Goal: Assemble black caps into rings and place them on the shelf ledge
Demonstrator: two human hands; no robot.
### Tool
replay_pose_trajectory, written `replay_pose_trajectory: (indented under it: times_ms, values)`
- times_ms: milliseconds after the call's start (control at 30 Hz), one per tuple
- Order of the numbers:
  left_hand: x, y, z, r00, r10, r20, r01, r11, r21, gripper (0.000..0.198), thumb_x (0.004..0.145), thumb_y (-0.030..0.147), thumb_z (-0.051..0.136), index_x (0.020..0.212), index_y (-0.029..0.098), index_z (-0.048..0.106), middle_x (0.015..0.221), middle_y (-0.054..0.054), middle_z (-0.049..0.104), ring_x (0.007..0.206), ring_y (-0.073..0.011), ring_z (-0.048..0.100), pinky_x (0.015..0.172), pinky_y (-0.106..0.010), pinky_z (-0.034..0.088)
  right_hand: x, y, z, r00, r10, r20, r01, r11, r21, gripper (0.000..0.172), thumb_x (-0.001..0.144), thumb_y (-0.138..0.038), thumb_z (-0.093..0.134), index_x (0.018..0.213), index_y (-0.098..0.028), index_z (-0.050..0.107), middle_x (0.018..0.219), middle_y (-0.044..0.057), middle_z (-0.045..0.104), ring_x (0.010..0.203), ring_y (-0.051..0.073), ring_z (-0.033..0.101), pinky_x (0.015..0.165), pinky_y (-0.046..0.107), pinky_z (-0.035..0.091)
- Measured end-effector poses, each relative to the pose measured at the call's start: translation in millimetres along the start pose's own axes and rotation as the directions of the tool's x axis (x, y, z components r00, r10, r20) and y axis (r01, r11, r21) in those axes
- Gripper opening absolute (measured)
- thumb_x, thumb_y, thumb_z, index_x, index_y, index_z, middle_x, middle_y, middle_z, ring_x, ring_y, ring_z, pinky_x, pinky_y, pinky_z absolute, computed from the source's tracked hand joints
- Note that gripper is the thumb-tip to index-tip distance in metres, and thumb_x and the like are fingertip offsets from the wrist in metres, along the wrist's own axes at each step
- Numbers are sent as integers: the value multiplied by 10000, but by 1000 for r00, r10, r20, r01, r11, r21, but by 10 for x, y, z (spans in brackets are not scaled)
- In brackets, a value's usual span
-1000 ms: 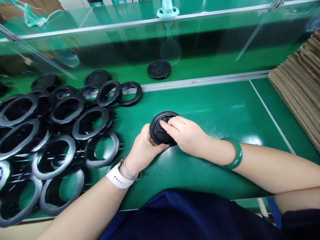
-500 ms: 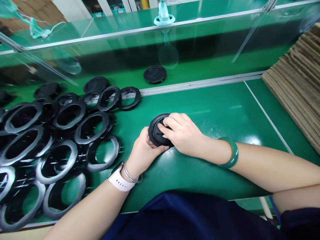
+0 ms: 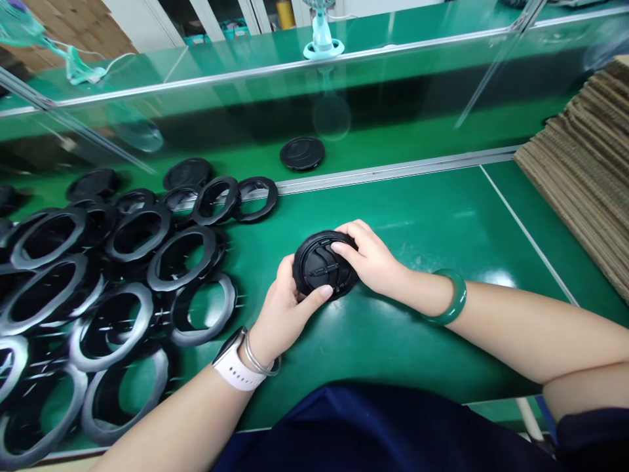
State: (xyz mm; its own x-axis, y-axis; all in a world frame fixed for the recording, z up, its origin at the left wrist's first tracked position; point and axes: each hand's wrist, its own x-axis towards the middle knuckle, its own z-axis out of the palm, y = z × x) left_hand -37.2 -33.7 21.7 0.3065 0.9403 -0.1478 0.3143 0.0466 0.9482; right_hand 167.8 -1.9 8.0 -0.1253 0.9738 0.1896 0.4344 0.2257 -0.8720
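Between both hands is a round black plastic cap [image 3: 322, 269], tilted toward me, with a raised bar and ridges across its face. My left hand [image 3: 287, 305] grips its left and lower edge, the thumb lying over the near rim. On the far right side my right hand [image 3: 371, 255] holds the rim, thumb on the face and the other fingers partly hidden behind. To the left, many black rings [image 3: 201, 308] lie piled on the green table [image 3: 417, 347].
Black discs [image 3: 302, 153] rest beyond the metal strip [image 3: 373, 174]. Stacked corrugated cardboard [image 3: 580, 157] stands at the right. A clear panel with a metal rail [image 3: 236, 72] crosses the back; small fans, one with a turquoise base [image 3: 323, 48], sit behind it.
My right hand has moved from the middle of the cap's face to its far right rim, uncovering the face. The cap is now held at both sides.
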Motion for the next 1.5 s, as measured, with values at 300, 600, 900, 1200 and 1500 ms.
replay_pose_trajectory:
  times_ms: [300, 600, 900, 1200, 1500]
  values:
    - [-19, 15, 10, 995, 70, -77, -54, 978, 201, 534, 881, 448, 685, 1311, 227, 458, 1290, -91, 616, 1201, -290, 603, 990, -432, 496, -15, -48, 10, 1000, 1, -22, 2, 993, 122, 108, 883, -280, 645, 904, -185, 598, 917, 18, 590, 922, 185, 548, 853, 326, 442]
    - [-31, 74, 19, 995, 51, -83, -24, 952, 305, 509, 886, 472, 657, 1289, 217, 478, 1195, -79, 656, 1097, -289, 647, 915, -411, 524, -48, -50, 54, 992, 99, -73, -91, 990, 112, 101, 847, -269, 636, 835, -191, 573, 905, 21, 603, 892, 191, 550, 837, 349, 445]
    - [2, 71, -5, 989, 79, -123, -39, 952, 304, 406, 943, 472, 578, 1244, 209, 506, 1186, -69, 654, 1097, -261, 629, 922, -378, 500, -20, -131, -42, 980, 62, 190, -125, 932, 341, 480, 765, -386, 811, 1136, -191, 577, 1142, 48, 658, 1054, 219, 625, 924, 377, 493]
    - [-26, 87, 2, 996, 47, -82, -28, 976, 216, 402, 951, 469, 572, 1260, 220, 503, 1234, -62, 650, 1155, -266, 611, 939, -371, 489, -45, -170, -53, 964, 123, 238, -192, 936, 295, 527, 691, -382, 879, 1087, -198, 583, 1089, 35, 673, 1012, 233, 649, 871, 376, 524]
    - [-46, 85, 29, 996, 44, -83, -27, 980, 198, 357, 960, 425, 569, 1243, 214, 519, 1200, -48, 655, 1134, -241, 606, 987, -374, 454, -62, -138, -47, 965, 133, 224, -192, 945, 266, 523, 672, -398, 890, 1067, -208, 603, 1056, 14, 674, 990, 227, 648, 853, 356, 515]
